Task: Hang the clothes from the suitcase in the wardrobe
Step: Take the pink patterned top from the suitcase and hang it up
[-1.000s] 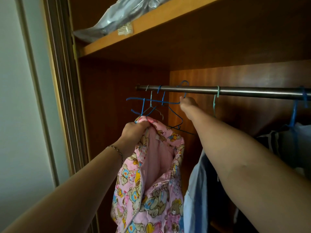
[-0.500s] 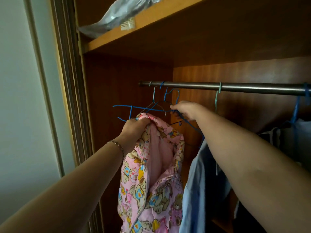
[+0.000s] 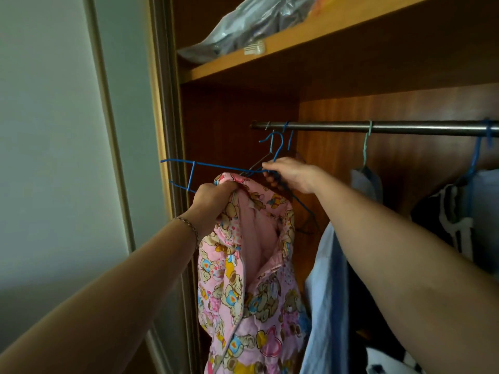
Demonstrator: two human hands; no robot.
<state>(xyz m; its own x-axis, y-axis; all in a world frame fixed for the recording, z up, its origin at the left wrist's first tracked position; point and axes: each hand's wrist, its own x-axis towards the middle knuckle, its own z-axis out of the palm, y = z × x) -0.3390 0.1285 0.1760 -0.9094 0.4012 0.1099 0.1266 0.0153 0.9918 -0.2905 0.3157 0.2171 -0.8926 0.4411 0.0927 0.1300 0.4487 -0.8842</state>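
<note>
Left hand (image 3: pixel 213 197) bunches the pink jacket (image 3: pixel 251 279) up by its collar under the rail's (image 3: pixel 378 127) left end while right hand (image 3: pixel 291 175) pinches a blue hanger (image 3: pixel 216 166) off the rail, probably to slip it inside.

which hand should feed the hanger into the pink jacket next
Right. The right hand already grips the blue hanger, off the rail, just above the jacket. The left hand is busy holding the jacket's collar up.
</note>
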